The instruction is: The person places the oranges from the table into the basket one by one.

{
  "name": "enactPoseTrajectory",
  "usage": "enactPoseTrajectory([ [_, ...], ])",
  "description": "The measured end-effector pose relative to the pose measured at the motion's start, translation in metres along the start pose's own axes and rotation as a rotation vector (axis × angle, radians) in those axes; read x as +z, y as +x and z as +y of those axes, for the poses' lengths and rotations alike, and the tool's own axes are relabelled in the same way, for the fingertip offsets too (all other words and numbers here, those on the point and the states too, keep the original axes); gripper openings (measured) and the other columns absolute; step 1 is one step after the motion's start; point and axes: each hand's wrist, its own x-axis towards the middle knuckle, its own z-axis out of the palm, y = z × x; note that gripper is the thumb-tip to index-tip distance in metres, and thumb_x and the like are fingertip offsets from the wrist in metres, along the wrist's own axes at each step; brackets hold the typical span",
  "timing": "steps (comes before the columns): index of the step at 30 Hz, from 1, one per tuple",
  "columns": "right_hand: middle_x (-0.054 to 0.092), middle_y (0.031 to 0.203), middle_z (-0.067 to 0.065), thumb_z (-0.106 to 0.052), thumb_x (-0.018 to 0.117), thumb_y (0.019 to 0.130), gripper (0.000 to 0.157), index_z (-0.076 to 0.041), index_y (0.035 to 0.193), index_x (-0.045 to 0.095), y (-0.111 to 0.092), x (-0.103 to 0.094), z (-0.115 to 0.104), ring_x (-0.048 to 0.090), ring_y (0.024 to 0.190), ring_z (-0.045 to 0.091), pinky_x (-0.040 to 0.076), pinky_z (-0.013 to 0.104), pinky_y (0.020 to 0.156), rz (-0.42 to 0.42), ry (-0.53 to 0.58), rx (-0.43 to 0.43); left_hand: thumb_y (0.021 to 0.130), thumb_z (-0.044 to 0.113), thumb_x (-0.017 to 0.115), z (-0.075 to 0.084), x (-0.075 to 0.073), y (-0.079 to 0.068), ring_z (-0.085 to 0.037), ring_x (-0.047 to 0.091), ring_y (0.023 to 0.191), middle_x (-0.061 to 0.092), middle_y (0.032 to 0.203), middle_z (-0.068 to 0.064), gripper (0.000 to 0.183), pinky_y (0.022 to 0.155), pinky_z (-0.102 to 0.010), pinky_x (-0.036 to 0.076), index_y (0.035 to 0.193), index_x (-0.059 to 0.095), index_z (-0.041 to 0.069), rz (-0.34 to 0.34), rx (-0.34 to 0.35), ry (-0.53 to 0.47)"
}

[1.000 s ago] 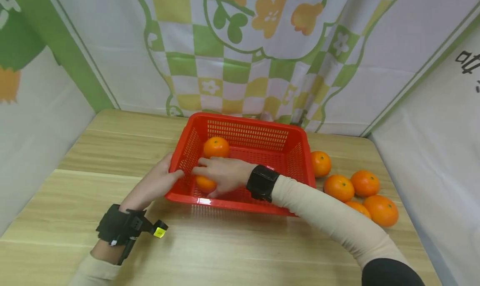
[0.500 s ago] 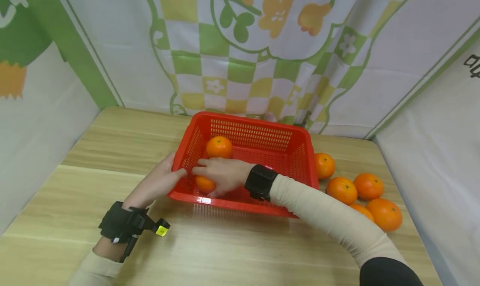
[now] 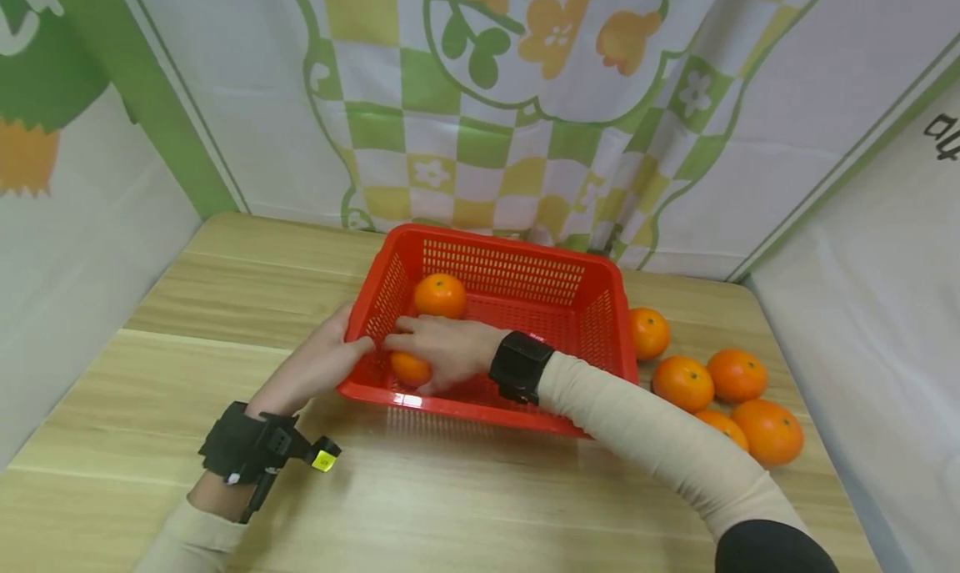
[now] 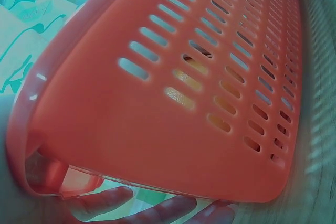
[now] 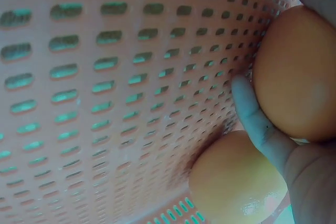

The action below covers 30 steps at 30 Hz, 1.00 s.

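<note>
A red plastic basket (image 3: 487,416) with slotted walls sits on the wooden table. My left hand (image 3: 318,358) grips its left rim, thumb over the edge; in the left wrist view the fingers (image 4: 163,211) lie along the outer wall. Inside the basket, my right hand (image 3: 453,348) holds an orange (image 3: 410,369) near the front left corner. The right wrist view shows that held orange (image 5: 296,77) between thumb and fingers, close to the slotted wall. A second orange (image 3: 440,296) rests behind it at the basket's left end. My hand hides part of the held orange.
Several more oranges lie on the table right of the basket, among them a near one (image 3: 768,432) and one beside the basket wall (image 3: 648,334). My right forearm (image 3: 637,419) crosses the basket's front rim. A patterned curtain (image 3: 480,139) hangs behind the table.
The head view has shifted slightly, so everything appears a little farther right. Both hands keep their places on the basket and the orange.
</note>
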Motion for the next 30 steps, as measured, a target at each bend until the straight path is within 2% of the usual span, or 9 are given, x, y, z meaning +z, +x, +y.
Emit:
enactPoseTrajectory([
  [14, 0.052, 0.146, 0.006, -0.044, 0.079, 0.089, 0.072, -0.018, 0.150, 0.049, -0.0021, -0.0024, -0.0005, 0.057, 0.129, 0.021, 0.049, 0.035, 0.115, 0.028, -0.022, -0.035, 0.104, 0.015, 0.048, -0.0014, -0.0006, 0.0005, -0.035, 0.066, 0.115, 0.054, 0.152, -0.021, 0.065, 0.101, -0.054, 0.058, 0.163, 0.025, 0.008, 0.005, 0.002, 0.020],
  [18, 0.053, 0.142, 0.006, -0.046, 0.078, 0.090, 0.074, -0.017, 0.151, 0.047, -0.0036, -0.0020, 0.0004, 0.058, 0.125, 0.020, 0.051, 0.034, 0.113, 0.035, -0.022, -0.034, 0.104, 0.015, 0.048, -0.0016, -0.0001, 0.0008, -0.034, 0.067, 0.114, 0.054, 0.152, -0.022, 0.064, 0.100, -0.053, 0.059, 0.163, 0.024, 0.007, 0.001, 0.005, 0.020],
  [25, 0.055, 0.134, 0.005, -0.053, 0.068, 0.096, 0.068, -0.014, 0.148, 0.048, -0.0043, -0.0008, 0.0006, 0.059, 0.118, 0.017, 0.052, 0.030, 0.108, 0.058, -0.044, -0.026, 0.104, 0.014, 0.047, -0.0011, 0.0004, 0.0018, -0.035, 0.068, 0.116, 0.053, 0.153, -0.023, 0.064, 0.099, -0.052, 0.060, 0.164, 0.023, 0.007, -0.006, 0.026, 0.006],
  [30, 0.055, 0.139, 0.004, -0.055, 0.063, 0.098, 0.068, -0.013, 0.150, 0.047, -0.0021, -0.0018, 0.0006, 0.059, 0.123, 0.017, 0.049, 0.029, 0.113, 0.077, -0.053, -0.046, 0.104, 0.014, 0.047, -0.0003, 0.0002, 0.0010, -0.036, 0.067, 0.117, 0.053, 0.153, -0.023, 0.065, 0.099, -0.052, 0.059, 0.164, 0.023, 0.006, -0.006, 0.034, -0.010],
])
